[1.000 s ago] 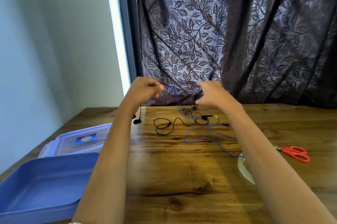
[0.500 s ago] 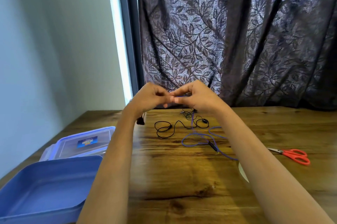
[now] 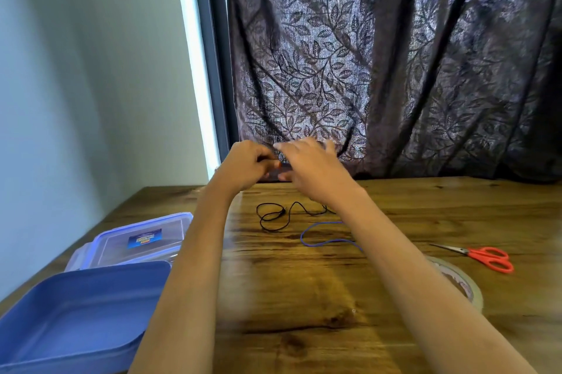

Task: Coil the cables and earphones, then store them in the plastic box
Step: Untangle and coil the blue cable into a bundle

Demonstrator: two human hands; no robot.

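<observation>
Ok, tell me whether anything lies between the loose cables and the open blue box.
Only the left forearm crosses between the black cable, the blue cable and the plastic box; its lid lies behind it.

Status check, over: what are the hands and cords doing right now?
Left hand curled, contents hidden; right hand blurred, fingers spread. Black earphone cable and blue cable loose on table, plastic box open. Scissors and tape roll off to the right.
</observation>
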